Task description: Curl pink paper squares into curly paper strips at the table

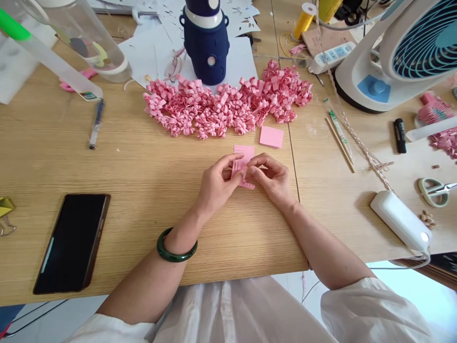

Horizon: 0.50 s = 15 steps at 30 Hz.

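Note:
My left hand [217, 183] and my right hand [273, 180] meet over the middle of the wooden table [150, 190]. Both pinch one small pink paper square cut into fringe strips [243, 164], held just above the tabletop. My left wrist wears a dark green bangle [176, 247]. A plain pink paper square [272, 136] lies just beyond my right hand. Farther back stretches a long heap of curled pink paper pieces [228, 105].
A black phone [73, 242] lies at the left. A navy bottle [207, 40] stands behind the heap on white sheets. At the right are a fan [392, 52], chopsticks [339, 138], scissors [433, 190], a white power bank [400, 221] and a black marker [399, 136]. A pen [95, 125] lies far left.

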Tool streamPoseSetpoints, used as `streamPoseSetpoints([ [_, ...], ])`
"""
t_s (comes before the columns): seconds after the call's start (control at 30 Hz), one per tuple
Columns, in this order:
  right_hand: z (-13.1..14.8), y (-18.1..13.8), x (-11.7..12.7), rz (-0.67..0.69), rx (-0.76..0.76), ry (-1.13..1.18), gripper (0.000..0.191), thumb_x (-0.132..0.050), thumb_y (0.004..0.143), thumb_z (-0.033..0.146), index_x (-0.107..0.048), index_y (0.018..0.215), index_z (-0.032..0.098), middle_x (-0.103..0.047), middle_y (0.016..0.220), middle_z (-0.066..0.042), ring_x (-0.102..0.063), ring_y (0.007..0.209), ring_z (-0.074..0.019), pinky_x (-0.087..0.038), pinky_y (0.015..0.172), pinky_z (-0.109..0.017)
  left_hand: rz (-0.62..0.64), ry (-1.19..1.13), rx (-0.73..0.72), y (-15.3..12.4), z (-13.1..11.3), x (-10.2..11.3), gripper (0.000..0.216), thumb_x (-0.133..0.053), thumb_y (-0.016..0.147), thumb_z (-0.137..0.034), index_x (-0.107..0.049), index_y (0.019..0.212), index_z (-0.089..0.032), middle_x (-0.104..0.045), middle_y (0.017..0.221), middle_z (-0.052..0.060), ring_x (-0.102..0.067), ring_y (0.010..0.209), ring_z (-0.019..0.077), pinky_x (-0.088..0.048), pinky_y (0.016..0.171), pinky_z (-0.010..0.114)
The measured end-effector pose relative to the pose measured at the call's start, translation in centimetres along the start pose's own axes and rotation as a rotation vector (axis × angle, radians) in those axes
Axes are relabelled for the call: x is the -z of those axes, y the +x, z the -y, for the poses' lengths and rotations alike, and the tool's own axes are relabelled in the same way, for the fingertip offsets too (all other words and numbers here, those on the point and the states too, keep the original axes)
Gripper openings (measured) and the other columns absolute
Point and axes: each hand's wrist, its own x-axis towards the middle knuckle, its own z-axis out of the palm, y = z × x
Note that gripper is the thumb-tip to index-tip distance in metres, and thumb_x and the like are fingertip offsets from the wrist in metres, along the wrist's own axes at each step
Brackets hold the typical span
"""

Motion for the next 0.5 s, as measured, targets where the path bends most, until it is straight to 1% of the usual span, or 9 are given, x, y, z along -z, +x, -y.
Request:
streamPoseSetpoints([
  [0.17,-0.61,0.11,0.10,0.035,0.072,-0.012,0.011,-0.079,0.083,0.030,-0.072,0.084,0.021,-0.066,0.086,-0.002,-0.060,0.081,-0.0135,-0.051,0.071,-0.027,-0.007,0.015,-0.015,-0.16,-0.28,-0.21,0.041,-0.076,0.082,-0.031,-0.068,0.120,-0.018,-0.078,0.099,0.006,-0.078,0.087,0.0225,-0.068,0.069,0.031],
  [0.27,-0.70,0.17,0.03,0.057,0.109,-0.022,0.006,-0.076,0.085,0.025,-0.072,0.082,0.021,-0.065,0.084,-0.002,-0.060,0.080,-0.0131,-0.050,0.072,-0.028,-0.010,0.038,-0.020,-0.22,-0.23,-0.25,0.040,-0.074,0.083,-0.030,-0.068,0.121,-0.017,-0.077,0.106,0.008,-0.077,0.089,0.0221,-0.068,0.069,0.031],
  [0.33,-0.69,0.20,-0.02,0.066,0.108,-0.013,0.006,-0.075,0.086,0.023,-0.071,0.081,0.021,-0.064,0.083,-0.001,-0.060,0.079,-0.0125,-0.050,0.071,-0.027,-0.023,0.089,-0.051,-0.20,-0.11,-0.17,0.038,-0.073,0.084,-0.028,-0.069,0.120,-0.017,-0.076,0.111,0.009,-0.076,0.088,0.0201,-0.067,0.071,0.029],
  [0.4,-0.69,0.22,-0.06,0.065,0.086,-0.013,0.007,-0.075,0.086,0.023,-0.070,0.081,0.020,-0.064,0.084,-0.001,-0.060,0.078,-0.0121,-0.050,0.069,-0.026,-0.050,0.175,-0.130,-0.15,-0.08,0.00,0.032,-0.069,0.087,-0.025,-0.071,0.118,-0.018,-0.075,0.114,0.008,-0.075,0.090,0.0178,-0.065,0.076,0.027],
  [0.5,-0.81,0.23,-0.12,0.037,0.037,-0.045,0.012,-0.074,0.086,0.026,-0.068,0.080,0.018,-0.062,0.083,-0.001,-0.059,0.075,-0.0110,-0.048,0.065,-0.025,-0.107,0.360,-0.330,-0.06,-0.31,0.31,0.022,-0.066,0.089,-0.021,-0.075,0.109,-0.019,-0.073,0.115,0.009,-0.070,0.107,0.0190,-0.061,0.088,0.028],
])
